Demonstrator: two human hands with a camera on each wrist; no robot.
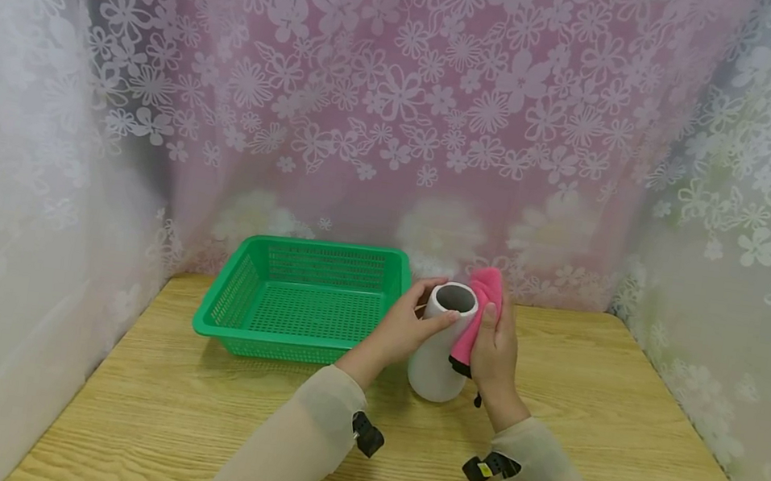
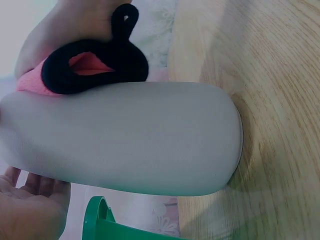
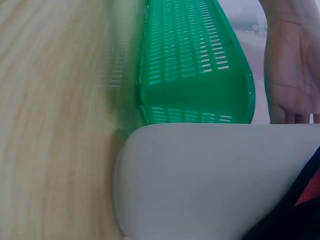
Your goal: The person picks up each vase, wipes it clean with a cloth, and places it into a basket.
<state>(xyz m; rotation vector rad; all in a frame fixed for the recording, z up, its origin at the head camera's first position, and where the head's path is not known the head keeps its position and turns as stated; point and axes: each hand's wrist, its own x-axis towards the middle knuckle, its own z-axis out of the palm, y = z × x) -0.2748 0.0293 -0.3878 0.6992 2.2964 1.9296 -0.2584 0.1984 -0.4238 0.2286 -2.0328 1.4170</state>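
A white vase (image 1: 436,371) with an open round mouth stands nearly upright on the wooden table. Near its rim, my left hand (image 1: 406,327) grips it from the left, thumb on the front and fingers around the back. My right hand (image 1: 496,354) holds a pink cloth (image 1: 485,288) against the vase's right side. In the left wrist view, the cloth's black edging (image 2: 97,72) forms an opening with a small loop, lying along the white vase wall (image 2: 145,137). The right wrist view shows the vase's lower part (image 3: 200,175) and the left palm (image 3: 295,70) beyond it.
A green perforated plastic basket (image 1: 294,339) sits on the table just left of the vase. Flowered curtains (image 1: 404,97) hang behind the table and along both sides. The wooden tabletop (image 1: 594,430) extends to the right and front.
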